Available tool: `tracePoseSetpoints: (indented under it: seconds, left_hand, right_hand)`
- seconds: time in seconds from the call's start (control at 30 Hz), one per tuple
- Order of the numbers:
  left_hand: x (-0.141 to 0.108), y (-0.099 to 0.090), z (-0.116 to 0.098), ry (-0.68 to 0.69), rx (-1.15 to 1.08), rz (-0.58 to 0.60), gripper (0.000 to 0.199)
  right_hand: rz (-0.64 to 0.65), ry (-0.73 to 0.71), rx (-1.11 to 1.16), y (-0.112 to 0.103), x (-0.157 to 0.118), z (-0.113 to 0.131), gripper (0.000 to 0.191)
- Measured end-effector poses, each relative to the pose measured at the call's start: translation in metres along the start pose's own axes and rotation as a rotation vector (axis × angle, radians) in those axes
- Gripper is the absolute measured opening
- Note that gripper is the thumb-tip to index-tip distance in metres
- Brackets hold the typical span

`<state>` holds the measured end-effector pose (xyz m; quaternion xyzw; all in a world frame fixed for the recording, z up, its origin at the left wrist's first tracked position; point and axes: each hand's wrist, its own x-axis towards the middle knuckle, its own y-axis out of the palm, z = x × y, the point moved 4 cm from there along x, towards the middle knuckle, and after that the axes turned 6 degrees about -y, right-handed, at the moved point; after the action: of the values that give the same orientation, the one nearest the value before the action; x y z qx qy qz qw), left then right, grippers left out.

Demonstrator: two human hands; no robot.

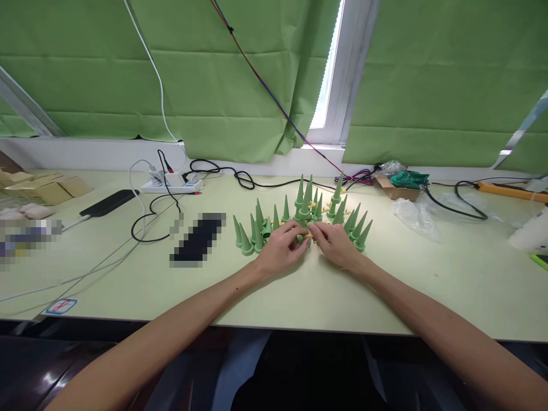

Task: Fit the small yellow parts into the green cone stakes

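Note:
My left hand is closed around a green plastic watering spike, most of which its fingers hide. Close beside it, my right hand pinches at a small yellow fitting at the spike's end. How far the two parts are joined is hidden by the fingers. Around both hands stand several more green cone-shaped spikes, points up on their round collars, such as one at the left and one at the right. Small yellow fittings lie among the spikes behind my right hand.
A dark phone-like slab lies left on the pale table. Behind it are a white power strip, black cables and a black flat bar. At the right are a small cardboard box and clear plastic wrap.

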<state>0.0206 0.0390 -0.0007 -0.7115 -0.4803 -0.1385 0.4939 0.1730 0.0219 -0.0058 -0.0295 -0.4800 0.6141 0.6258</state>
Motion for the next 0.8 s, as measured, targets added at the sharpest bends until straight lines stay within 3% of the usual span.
tracePoseSetpoints:
  seconds: [0.3, 0.8]
  left_hand:
    - [0.0018, -0.0039, 0.0004, -0.026, 0.039, -0.037, 0.01]
    - [0.0008, -0.0019, 0.0035, 0.008, 0.037, -0.001, 0.009]
  right_hand:
    - [0.044, -0.005, 0.071, -0.0007, -0.0004, 0.0052, 0.023]
    - [0.012, -0.037, -0.025, 0.0005, -0.0006, -0.0007, 0.037]
